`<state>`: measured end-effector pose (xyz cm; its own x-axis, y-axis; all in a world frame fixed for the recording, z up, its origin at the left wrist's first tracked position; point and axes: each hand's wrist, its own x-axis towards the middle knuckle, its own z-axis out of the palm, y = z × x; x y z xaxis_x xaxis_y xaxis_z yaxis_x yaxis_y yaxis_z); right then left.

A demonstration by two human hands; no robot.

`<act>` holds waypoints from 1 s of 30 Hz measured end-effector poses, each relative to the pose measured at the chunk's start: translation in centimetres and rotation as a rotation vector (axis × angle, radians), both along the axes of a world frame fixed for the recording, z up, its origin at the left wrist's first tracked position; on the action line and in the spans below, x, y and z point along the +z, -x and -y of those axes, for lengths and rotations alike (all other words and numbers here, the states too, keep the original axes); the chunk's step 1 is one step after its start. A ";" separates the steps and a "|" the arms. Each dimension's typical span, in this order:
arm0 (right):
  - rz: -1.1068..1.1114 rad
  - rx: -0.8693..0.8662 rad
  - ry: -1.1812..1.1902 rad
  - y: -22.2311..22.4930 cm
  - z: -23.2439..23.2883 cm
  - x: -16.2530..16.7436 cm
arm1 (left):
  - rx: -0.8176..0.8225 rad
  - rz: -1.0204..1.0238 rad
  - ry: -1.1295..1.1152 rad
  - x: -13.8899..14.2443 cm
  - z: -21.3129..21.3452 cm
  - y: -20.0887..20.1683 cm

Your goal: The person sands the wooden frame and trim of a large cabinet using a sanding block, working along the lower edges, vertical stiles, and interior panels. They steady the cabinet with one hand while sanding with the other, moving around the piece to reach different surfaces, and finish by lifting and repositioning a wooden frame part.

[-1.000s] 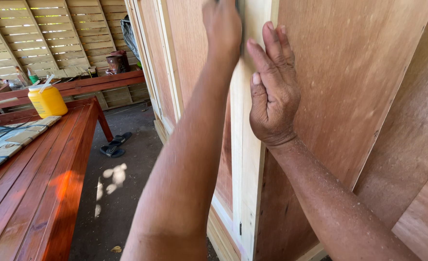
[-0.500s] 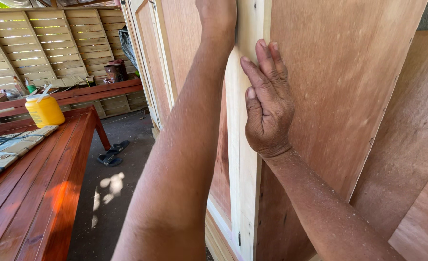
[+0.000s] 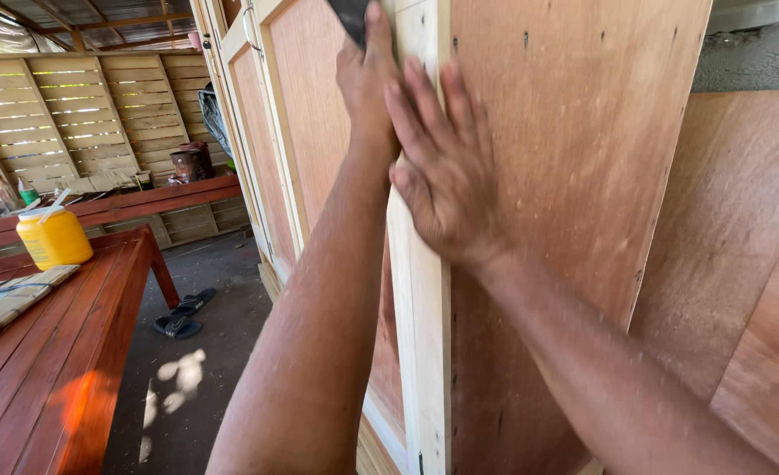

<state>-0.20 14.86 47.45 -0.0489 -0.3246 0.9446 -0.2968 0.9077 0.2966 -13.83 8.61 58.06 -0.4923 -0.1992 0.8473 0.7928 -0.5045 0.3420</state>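
Setting: open-sided workshop with slatted timber walls at the back and a bare concrete floor.
Far left: red-stained plank table (image 3: 47, 369), smooth and glossy, carrying a yellow plastic tub (image 3: 53, 237) with a stick in its lid.
Floor: pair of dark sandals (image 3: 178, 315) lying beside the table leg.
Frame strip: pale planed softwood strip (image 3: 425, 308), its long axis vertical, running from the top edge to the bottom of the view along the edge of the panel, narrow face turned toward the camera.
Left hand: left hand (image 3: 367, 75) raised high against the strip, fingers wrapped on a dark flat object (image 3: 350, 16), mostly cut off by the top edge.
Right hand: right hand (image 3: 442, 167) pressed flat on the strip, fingers straight and together, gripping nothing.
Panel: reddish plywood panel (image 3: 565, 193), upright, faint grain, small dark nail marks near its top.
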 end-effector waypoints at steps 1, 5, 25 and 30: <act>-0.009 -0.010 -0.037 0.2 -0.2 1.9 | -0.051 0.043 0.022 -1.6 0.1 0.0; -0.023 0.018 -0.016 1.1 -0.5 7.7 | 0.137 0.094 0.156 -13.5 1.4 -1.4; 0.003 0.485 0.002 1.5 -2.8 11.2 | 0.121 -0.227 0.188 -4.9 0.6 -7.4; 0.111 0.678 0.033 0.6 -2.7 11.3 | 0.276 -0.149 0.198 -0.7 0.4 -5.6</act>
